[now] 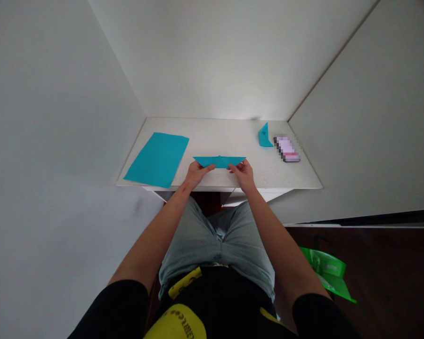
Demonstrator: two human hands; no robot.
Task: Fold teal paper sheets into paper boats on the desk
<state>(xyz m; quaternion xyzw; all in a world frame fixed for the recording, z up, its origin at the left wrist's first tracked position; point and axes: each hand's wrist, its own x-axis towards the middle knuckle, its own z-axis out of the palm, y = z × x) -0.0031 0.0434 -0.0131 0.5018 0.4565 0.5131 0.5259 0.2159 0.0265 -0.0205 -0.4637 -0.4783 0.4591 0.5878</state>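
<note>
A folded blue paper boat [220,162] is held level between my two hands, just above the front part of the white desk [219,136]. My left hand [198,172] grips its left end, with the thumb along the lower edge. At the right end, my right hand [244,174] pinches the paper between thumb and fingers. The boat is long and low, with pointed ends and a tiny peak showing at the middle of its top edge. The fingers behind the paper are partly hidden.
Blue paper sheets [159,159] lie flat at the desk's left. Another folded blue paper piece [265,136] stands at the back right, beside a phone [287,149] with its screen lit. Walls enclose the desk. A green plastic object [327,266] is on the floor at right.
</note>
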